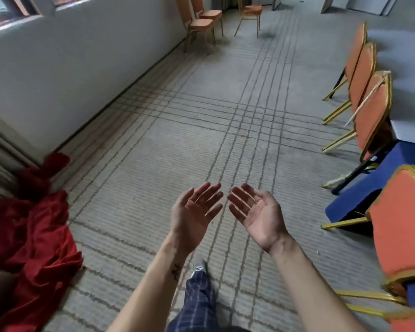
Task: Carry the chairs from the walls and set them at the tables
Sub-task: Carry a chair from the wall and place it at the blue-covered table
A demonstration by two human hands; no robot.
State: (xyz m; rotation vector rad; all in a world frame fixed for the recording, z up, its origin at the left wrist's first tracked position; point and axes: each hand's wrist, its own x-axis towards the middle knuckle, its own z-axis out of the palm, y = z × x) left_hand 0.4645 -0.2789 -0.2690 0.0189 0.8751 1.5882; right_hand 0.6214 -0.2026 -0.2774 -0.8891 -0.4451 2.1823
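Orange upholstery on gold-coloured metal frames: banquet chairs, in three groups. Two chairs by the wall (pixel 203 20) stand at the far end of the room, pressed close together against the pale wall (pixel 82 58); whether one is stacked on the other cannot be told. One lone chair (pixel 249 12) stands just beside them, out on the carpet and apart from the wall. Along the right edge, a row of three chairs (pixel 363 77) is set with backs to the viewer at a table (pixel 407 68) under a pale cloth, the backs overlapping one behind the next; a thin light strip hangs across the nearest back of the three. Nearest chair (pixel 403 226), lower right, is drawn up to a blue cloth (pixel 407 159) that drapes to the floor. Left hand (pixel 193 218) and right hand (pixel 258 218): both raised in front of the person, palms up, fingers straight and spread, holding nothing; fingertips near each other, not touching. Dark mark on the left forearm near the wrist. Grey carpet (pixel 153 164) with darker crossing bands of lines covers the floor. Red cloth (pixel 34 236), crumpled, lies in a heap at the left by the foot of the wall. One leg in dark checked trousers (pixel 199 298) and a shoe (pixel 198 265) show between the forearms.
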